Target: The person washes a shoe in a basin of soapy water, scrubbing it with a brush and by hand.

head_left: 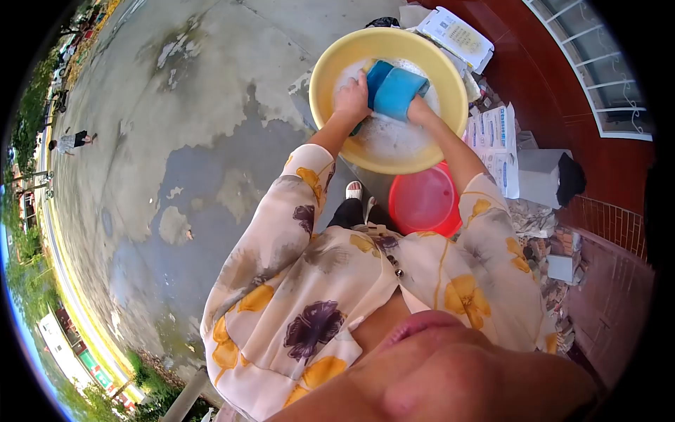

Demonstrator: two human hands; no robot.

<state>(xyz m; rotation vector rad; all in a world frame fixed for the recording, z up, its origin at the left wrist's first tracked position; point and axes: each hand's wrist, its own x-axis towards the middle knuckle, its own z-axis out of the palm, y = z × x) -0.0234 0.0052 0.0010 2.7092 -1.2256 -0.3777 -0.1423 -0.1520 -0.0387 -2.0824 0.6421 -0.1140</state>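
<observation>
A blue wet cloth (395,92) is held over a large yellow basin (325,70) of sudsy water. My left hand (351,96) grips the cloth's darker left part, thumb and fingers at its edge. On the right, my right hand (420,107) reaches into or behind the blue cloth; its wrist shows, but its fingers are hidden under the fabric. White foam (395,141) floats below the cloth. A red basin (425,204) stands partly beneath the yellow one, near my feet.
Cardboard boxes (458,36) and printed packaging (493,144) lie right of the basin, beside a dark red wall (538,77). A grey box (540,176) bears a black item. Far left, a person (69,143) is on the wet concrete ground (211,162).
</observation>
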